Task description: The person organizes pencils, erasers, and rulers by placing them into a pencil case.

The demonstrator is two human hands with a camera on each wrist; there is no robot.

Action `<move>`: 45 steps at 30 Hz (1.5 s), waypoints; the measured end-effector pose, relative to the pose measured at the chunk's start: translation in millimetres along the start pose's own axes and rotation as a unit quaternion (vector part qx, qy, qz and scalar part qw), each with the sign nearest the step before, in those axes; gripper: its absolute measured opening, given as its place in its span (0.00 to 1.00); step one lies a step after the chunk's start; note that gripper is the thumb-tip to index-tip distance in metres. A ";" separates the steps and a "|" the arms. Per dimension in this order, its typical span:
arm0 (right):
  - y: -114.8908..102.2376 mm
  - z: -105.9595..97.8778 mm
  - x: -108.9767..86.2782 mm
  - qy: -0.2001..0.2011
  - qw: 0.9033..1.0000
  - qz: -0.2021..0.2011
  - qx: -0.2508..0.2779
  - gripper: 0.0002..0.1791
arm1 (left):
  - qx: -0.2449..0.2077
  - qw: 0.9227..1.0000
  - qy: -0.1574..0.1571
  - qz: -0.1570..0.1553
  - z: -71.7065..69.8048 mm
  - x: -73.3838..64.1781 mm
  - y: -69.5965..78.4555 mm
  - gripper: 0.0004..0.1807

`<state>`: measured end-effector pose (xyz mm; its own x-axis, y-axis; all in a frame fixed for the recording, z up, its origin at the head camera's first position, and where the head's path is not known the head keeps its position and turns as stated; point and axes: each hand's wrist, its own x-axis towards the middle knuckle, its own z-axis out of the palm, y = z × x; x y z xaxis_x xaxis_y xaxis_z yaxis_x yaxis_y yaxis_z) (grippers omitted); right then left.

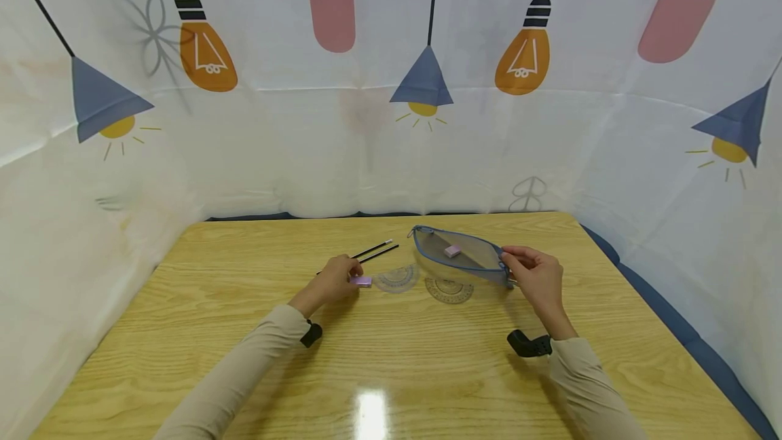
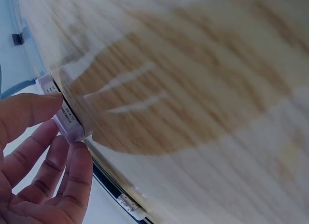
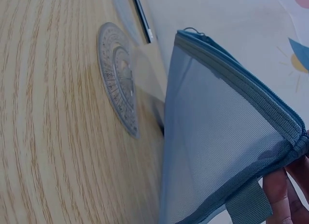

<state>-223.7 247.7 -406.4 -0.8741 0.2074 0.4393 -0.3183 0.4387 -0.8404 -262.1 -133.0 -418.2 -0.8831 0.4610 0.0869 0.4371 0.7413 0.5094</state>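
Between thumb and fingertips my left hand (image 1: 332,280) pinches a small light-purple eraser (image 2: 67,119), low over the table. On the right, my right hand (image 1: 540,280) grips one end of a blue-grey mesh zip pouch (image 3: 217,122), its zipper undone and its mouth spread wide. Another pinkish eraser (image 1: 452,250) shows within the pouch's mouth. Two clear protractors lie flat between the hands: one protractor (image 1: 397,278) right beside the held eraser, the other protractor (image 1: 449,290) in front of the pouch.
Two dark pencils (image 1: 379,253) lie side by side just beyond my left hand, which partly covers them. The wooden table (image 1: 366,352) ends at a back edge near a white cloth backdrop (image 1: 293,155) printed with lamps and bulbs.
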 end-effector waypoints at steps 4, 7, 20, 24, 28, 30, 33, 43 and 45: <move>-0.8 0.3 -0.6 -0.004 1.000 -0.006 0.006 0.09 | 0.001 1.000 -0.002 -0.008 -0.7 0.0 0.7 0.07; -1.4 0.4 -0.8 -0.005 1.000 -0.008 0.009 0.09 | 0.002 1.000 -0.008 -0.017 -1.2 0.1 0.9 0.08; 0.4 1.3 -1.2 -0.006 1.000 -0.011 -0.003 0.08 | -0.008 1.000 0.009 -0.004 -0.4 -2.4 -2.3 0.08; -0.2 1.1 -1.2 -0.007 1.000 -0.010 -0.005 0.09 | -0.017 1.000 0.012 -0.004 0.2 -2.8 -4.6 0.08; -0.7 1.2 -1.4 -0.008 1.000 -0.011 -0.004 0.09 | -0.030 0.999 0.015 -0.011 0.0 -3.9 -5.2 0.08; -0.8 1.2 -1.7 -0.008 1.000 -0.013 -0.005 0.09 | -0.041 0.999 0.019 -0.017 -0.6 -4.5 -4.7 0.08; -0.7 1.3 -2.0 -0.008 1.000 -0.015 -0.008 0.09 | -0.054 0.998 0.026 -0.021 -1.4 -4.9 -3.6 0.07; -0.4 2.7 -2.6 -0.009 1.000 -0.010 -0.008 0.09 | -0.085 0.995 0.044 -0.035 -2.9 -4.9 0.4 0.07; -0.8 2.8 -2.8 -0.008 1.000 -0.010 -0.008 0.08 | -0.093 0.993 0.054 -0.040 -2.8 -5.5 1.8 0.07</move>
<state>-222.1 244.3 -407.8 -0.8735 0.1841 0.4507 -0.3303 0.4562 -0.8263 -257.0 -135.6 -415.3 -0.9310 0.3427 0.1259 0.3352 0.6655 0.6669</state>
